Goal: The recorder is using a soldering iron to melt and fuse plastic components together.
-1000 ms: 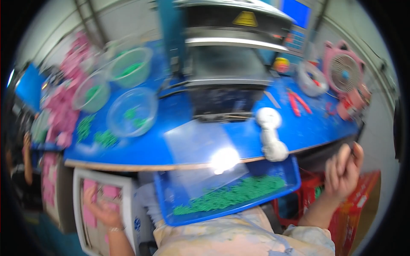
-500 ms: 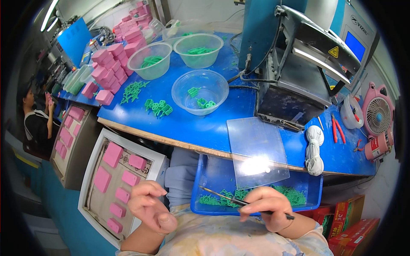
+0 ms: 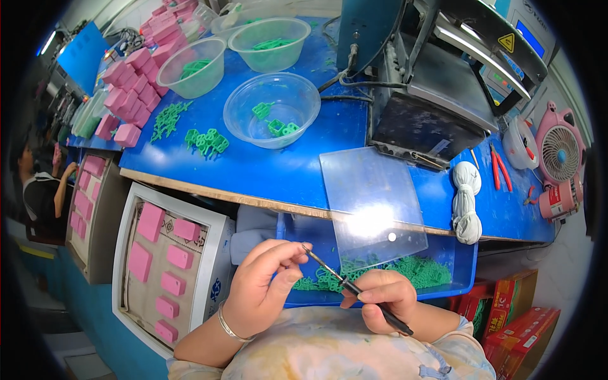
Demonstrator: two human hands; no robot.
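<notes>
Black-handled tool with a thin metal shaft lies aslant in front of the person's body, its tip up to the left and its handle running down to the right. The right hand holds it by the handle, thumb and fingers closed round it, and the handle's end juts out below the palm. The left hand is at the tip with thumb and fingers bent and only a narrow gap between them; whether its fingertips touch the metal I cannot tell. A silver bangle circles the left wrist. Just beyond the hands, a blue tray holds a spread of small green pieces, partly hidden by the fingers. One clear sheet rests on the blue surface and reaches out over the tray, with a bright glare on it. Right of the sheet lie a tied white bundle and red-handled pliers, below a dark press. Toward the left, a clear bowl contains a few green pieces, and two more small green clusters lie beside it. Lower left, a white-framed case displays separate pink blocks.
</notes>
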